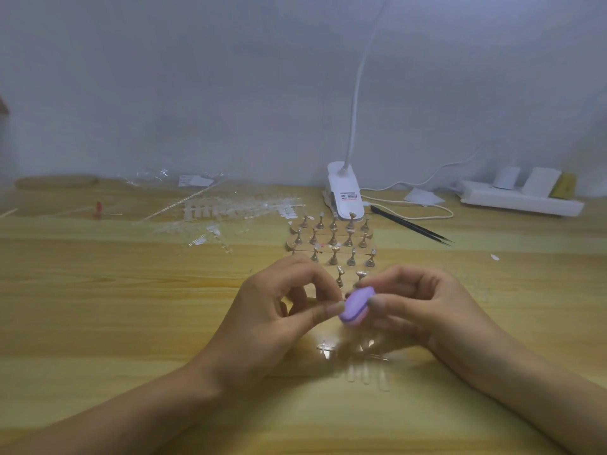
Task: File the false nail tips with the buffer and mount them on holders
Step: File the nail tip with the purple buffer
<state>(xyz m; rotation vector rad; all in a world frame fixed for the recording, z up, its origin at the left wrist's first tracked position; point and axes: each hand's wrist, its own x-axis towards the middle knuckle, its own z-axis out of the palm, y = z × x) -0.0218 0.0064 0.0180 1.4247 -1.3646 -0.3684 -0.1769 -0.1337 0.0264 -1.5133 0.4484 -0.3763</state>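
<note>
The small lilac oval buffer block (356, 307), with a dark seam along its edge, is above the wooden table (131, 323), gripped between thumb and fingers of the right hand (423, 310). The left hand (279, 310) pinches thumb to forefinger against it; if a nail tip is between them, I cannot tell. Behind stand about seventeen small metal holders (333, 239), the nearest partly hidden.

A white clip lamp (345, 192) stands at the far edge of the wooden table (98, 290), its neck rising before the pale wall (197, 77). Black tweezers (412, 226) lie just right of it. A white power strip (519, 198) sits far right, and a small red object (97, 208) lies far left.
</note>
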